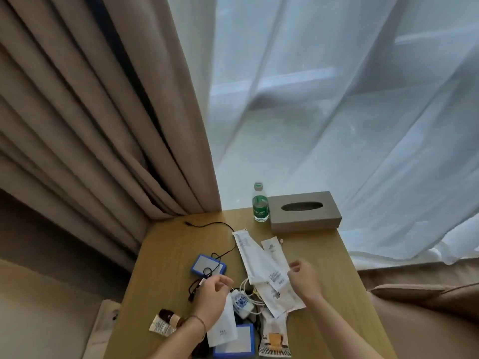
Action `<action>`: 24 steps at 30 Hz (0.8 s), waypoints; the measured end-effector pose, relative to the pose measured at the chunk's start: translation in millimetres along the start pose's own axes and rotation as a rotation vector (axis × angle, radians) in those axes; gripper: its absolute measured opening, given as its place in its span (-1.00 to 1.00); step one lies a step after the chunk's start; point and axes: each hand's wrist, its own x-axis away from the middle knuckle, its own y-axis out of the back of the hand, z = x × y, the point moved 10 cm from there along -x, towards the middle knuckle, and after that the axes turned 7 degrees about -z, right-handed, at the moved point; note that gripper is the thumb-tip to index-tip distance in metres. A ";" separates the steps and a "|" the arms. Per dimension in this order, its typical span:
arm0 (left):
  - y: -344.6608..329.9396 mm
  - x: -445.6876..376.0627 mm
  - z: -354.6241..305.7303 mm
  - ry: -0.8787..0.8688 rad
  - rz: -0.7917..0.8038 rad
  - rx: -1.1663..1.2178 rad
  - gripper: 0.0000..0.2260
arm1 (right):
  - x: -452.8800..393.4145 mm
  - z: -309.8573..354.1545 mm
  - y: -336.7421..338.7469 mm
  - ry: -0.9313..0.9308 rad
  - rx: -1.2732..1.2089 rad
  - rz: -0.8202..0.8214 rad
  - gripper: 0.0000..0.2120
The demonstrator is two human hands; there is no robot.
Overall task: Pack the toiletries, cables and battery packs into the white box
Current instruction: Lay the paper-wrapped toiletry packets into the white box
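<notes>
While both hands hover over the wooden table [166, 244], white sachets [259, 263] lie between them. Left hand [211, 291] and right hand [304, 277] are loosely curled, gripping nothing.

Two bare forearms enter from the bottom edge of the frame, with no sleeves in view on either one. The left hand [211, 294] sits left of centre in the lower part of the frame, and its wrist carries a thin bracelet [199, 320], a slim dark band that curves across the wrist. The right hand [303, 278] lies right of centre; nothing is worn on it or its wrist. No rings can be made out.
</notes>
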 end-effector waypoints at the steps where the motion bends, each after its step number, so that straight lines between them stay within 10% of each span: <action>1: -2.9 -4.9 0.0 -0.014 -0.006 -0.004 -0.78 | -6.7 -3.2 -4.3 -0.012 0.018 0.003 -0.73; 7: -15.0 -14.1 -7.3 -0.028 0.000 -0.093 -0.78 | -30.7 -10.0 -25.4 -0.054 0.097 0.065 -0.55; 14: -36.0 -30.2 -10.9 -0.024 0.030 -0.145 -0.79 | -41.3 -17.1 -32.5 -0.101 0.049 0.084 -0.94; 24: -55.0 -77.8 -12.1 0.068 -0.080 -0.225 -0.86 | -23.6 37.4 30.4 0.182 -0.080 -0.158 -0.86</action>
